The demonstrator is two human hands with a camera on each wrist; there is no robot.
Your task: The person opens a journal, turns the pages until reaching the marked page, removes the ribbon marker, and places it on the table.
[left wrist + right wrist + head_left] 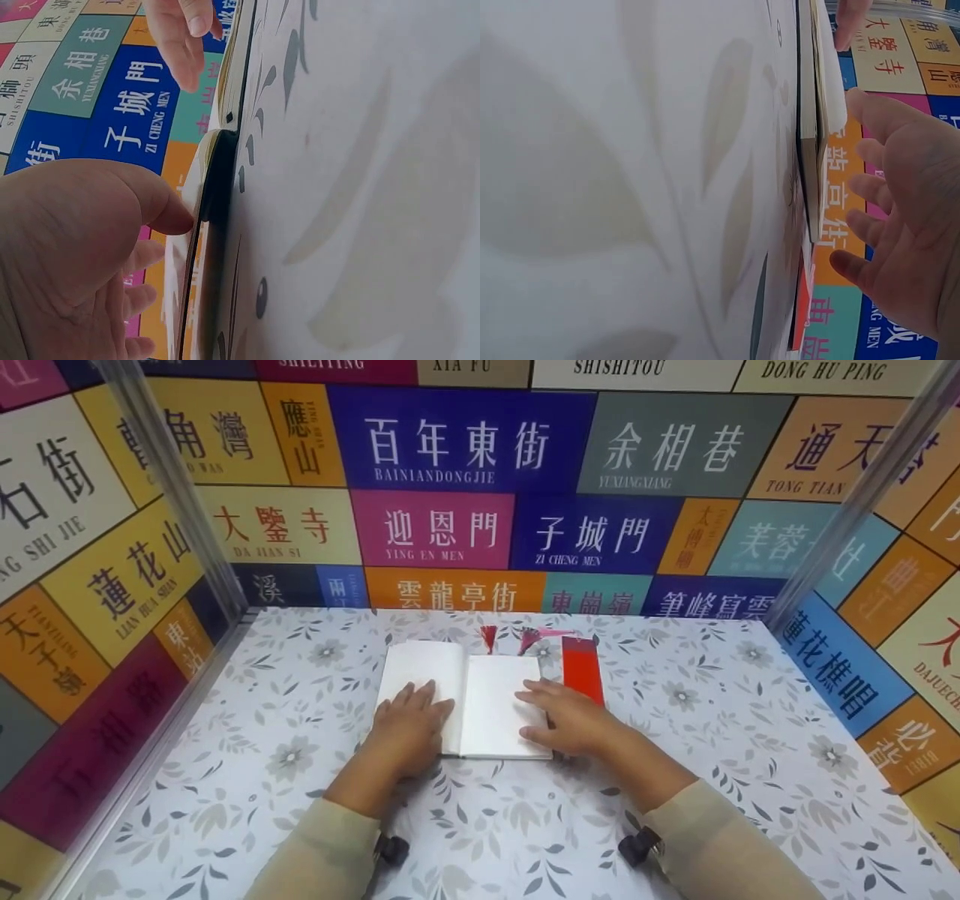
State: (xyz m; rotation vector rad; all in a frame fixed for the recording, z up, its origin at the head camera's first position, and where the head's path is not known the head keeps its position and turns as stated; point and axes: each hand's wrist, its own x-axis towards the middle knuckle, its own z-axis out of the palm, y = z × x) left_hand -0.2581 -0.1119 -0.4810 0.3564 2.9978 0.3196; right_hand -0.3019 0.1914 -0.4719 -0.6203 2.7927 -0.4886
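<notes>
An open book with blank white pages lies flat on the patterned table. On its left page rests my left hand, fingers spread forward. The thumb of that hand touches the page near the book's edge in the left wrist view. My right hand hovers over the right page's outer edge, its fingers loosely extended and holding nothing. From the right wrist view, a gap shows between these fingers and the book. Just beyond the right hand lies a red bookmark, partly covered by it.
A red tassel and a dark and pink tassel poke out behind the book's top edge. The white tablecloth bears grey leaves and flowers. Walls of coloured sign panels stand at the back and both sides, with clear corner posts.
</notes>
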